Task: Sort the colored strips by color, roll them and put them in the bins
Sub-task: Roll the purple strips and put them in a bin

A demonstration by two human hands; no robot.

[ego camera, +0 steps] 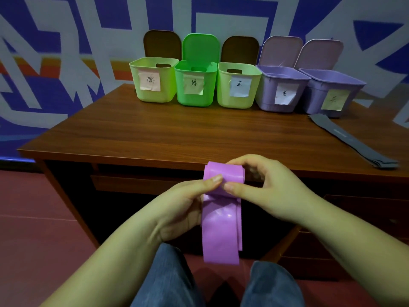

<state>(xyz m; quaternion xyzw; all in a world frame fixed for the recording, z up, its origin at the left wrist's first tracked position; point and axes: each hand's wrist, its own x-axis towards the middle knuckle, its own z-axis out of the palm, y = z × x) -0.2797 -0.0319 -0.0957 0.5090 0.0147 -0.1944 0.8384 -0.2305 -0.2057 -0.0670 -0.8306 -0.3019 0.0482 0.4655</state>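
A purple strip [221, 229] hangs in front of the desk edge, its top end partly rolled up. My left hand [183, 207] pinches the roll from the left with thumb on its front. My right hand [265, 187] grips the roll from the right, thumb beside the left thumb. Several open bins stand in a row at the back of the desk: a pale yellow-green bin [155, 85], a green bin [195, 85], another pale yellow-green bin [238, 87], a purple bin [281, 91] and a second purple bin [332, 94], each with a paper label.
Grey strips [352, 140] lie flat on the wooden desk [177, 134] at the right, in front of the rightmost bin. My knees in blue jeans [168, 278] are below the hanging strip. A blue and grey patterned wall stands behind the bins.
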